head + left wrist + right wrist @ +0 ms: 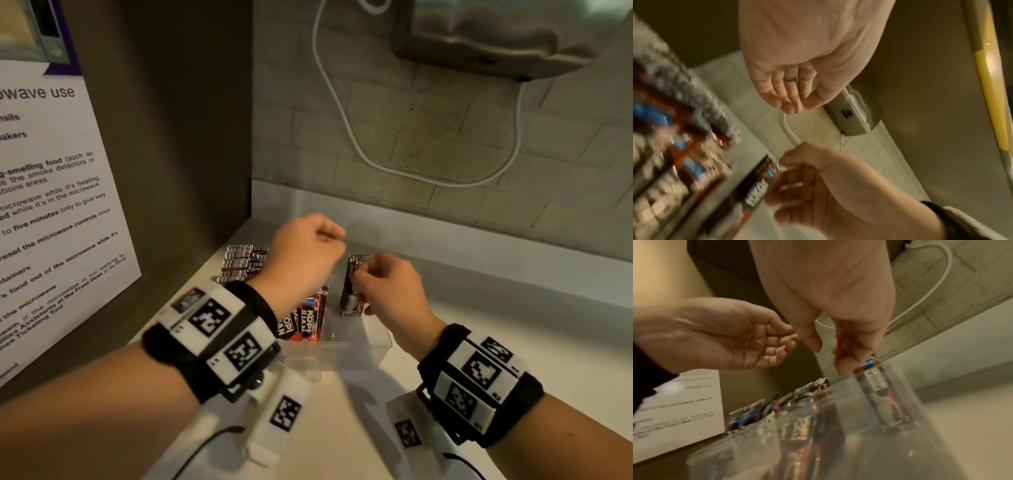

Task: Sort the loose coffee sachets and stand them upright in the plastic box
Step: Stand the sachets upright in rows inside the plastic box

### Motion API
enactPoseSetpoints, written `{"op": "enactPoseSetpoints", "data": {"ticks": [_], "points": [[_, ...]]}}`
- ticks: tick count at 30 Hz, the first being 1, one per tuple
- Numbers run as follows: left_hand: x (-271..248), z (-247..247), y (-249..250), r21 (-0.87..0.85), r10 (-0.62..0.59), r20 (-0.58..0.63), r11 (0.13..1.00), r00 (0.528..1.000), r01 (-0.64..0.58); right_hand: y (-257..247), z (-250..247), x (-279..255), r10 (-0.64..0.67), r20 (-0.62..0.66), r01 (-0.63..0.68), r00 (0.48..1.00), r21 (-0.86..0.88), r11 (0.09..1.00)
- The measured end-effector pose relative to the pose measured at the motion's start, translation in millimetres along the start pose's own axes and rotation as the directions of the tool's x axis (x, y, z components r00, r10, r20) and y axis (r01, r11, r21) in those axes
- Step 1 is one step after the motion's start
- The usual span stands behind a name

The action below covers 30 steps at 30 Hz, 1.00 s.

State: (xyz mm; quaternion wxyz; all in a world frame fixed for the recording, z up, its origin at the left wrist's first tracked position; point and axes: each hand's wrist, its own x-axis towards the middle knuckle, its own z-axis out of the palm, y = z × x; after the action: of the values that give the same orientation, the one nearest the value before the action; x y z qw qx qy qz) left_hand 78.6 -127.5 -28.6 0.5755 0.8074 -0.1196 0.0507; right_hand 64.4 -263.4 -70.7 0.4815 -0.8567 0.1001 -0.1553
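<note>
Head view, nearest first: a clear plastic box [356, 346] sits on the pale worktop [513, 342]. Inside the box, at its left end, red-and-black coffee sachets [305, 322] stand leaning together. Toward the box's right side, the right hand [387, 291] pinches the top edge of one upright sachet [351, 294] between thumb and fingers. Above the box's left end, the left hand [305, 253] hovers with fingers loosely curled, holding nothing. Beyond the box, to its left, more sachets [243, 263] lie stacked on the worktop. Behind the box, a white cable [342, 113] loops down the tiled wall [411, 144].
</note>
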Motion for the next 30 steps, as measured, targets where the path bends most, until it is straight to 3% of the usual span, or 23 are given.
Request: {"op": "enactPoseSetpoints", "data": {"ticks": [3, 5, 10, 14, 19, 25, 30], "points": [[-1, -29, -3, 0.241, 0.075, 0.061, 0.967, 0.995, -0.088, -3, 17, -8, 0.127, 0.257, -0.124, 0.958, -0.028, 0.992], [-5, -41, -12, 0.431, 0.022, 0.163, 0.898, 0.986, -0.091, -4, 27, -11, 0.139, 0.337, -0.127, 0.931, -0.060, 0.990], [-14, -47, -37, 0.705, -0.070, 0.273, 0.693, 0.960, -0.150, -5, 40, -10, 0.113, 0.340, -0.119, 0.934, -0.001, 0.993], [-16, -46, -46, 0.763, -0.056, 0.272, 0.620, 0.961, -0.180, -7, 44, -10, 0.115, 0.306, -0.137, 0.945, 0.052, 0.989], [-14, -45, -50, 0.761, 0.000, 0.206, 0.629, 0.978, -0.160, -6, 43, -12, 0.130, 0.396, -0.189, 0.909, 0.112, 0.976], [-16, -46, -48, 0.693, 0.010, 0.198, 0.706, 0.980, -0.147, -8, 37, -15, 0.072, 0.511, -0.227, 0.857, 0.248, 0.942], [-19, -41, -45, 0.601, 0.049, 0.223, 0.779, 0.974, -0.177, -7, 36, -16, -0.030, 0.560, -0.130, 0.828, 0.245, 0.961]]}}
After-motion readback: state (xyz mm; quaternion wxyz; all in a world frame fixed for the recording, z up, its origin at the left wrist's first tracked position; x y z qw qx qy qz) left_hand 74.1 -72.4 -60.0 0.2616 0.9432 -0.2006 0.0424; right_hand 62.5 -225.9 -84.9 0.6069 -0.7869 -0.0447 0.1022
